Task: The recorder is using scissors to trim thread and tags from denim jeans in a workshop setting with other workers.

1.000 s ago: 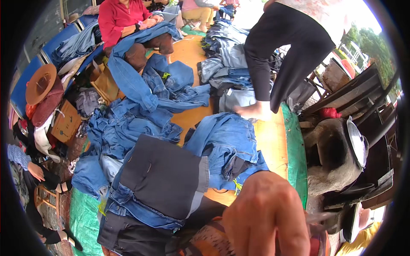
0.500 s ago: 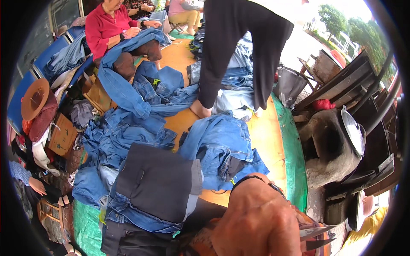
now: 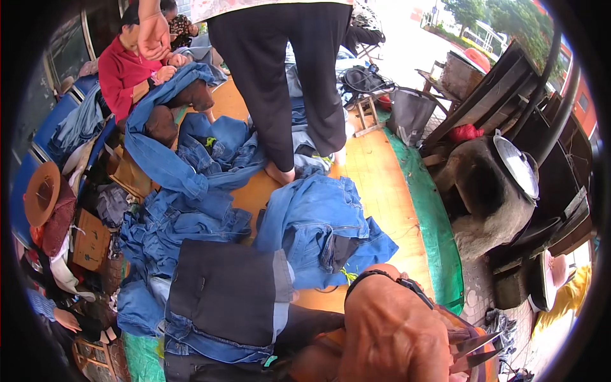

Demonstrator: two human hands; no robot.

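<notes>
My right hand [image 3: 391,331], a dark band at its wrist, fills the lower right, its back toward me. It is closed on scissors [image 3: 471,347], whose metal blades stick out to the right; its fingertips are hidden. A patch of skin [image 3: 312,363] left of it may be part of my left arm or hand, with no fingers discernible. A folded dark garment [image 3: 226,290] with a blue denim band lies just left of my right hand. Beyond it are a heap of rumpled jeans [image 3: 172,219] and another denim pile [image 3: 305,216] with yellow-green ties.
A person [image 3: 296,89] in black trousers stands barefoot on the yellow board [image 3: 391,210]. A seated co-worker [image 3: 114,83] in red handles jeans. Left are blue chairs [image 3: 48,140] and clutter; a person's hand [image 3: 67,318] shows lower left. Right are green sheeting [image 3: 426,235] and a clay stove [image 3: 490,210].
The standing person has stepped leftward to the middle, and a hanging hand now shows at upper left. My right hand has turned, showing more wrist band and scissor blades. The view has shifted slightly.
</notes>
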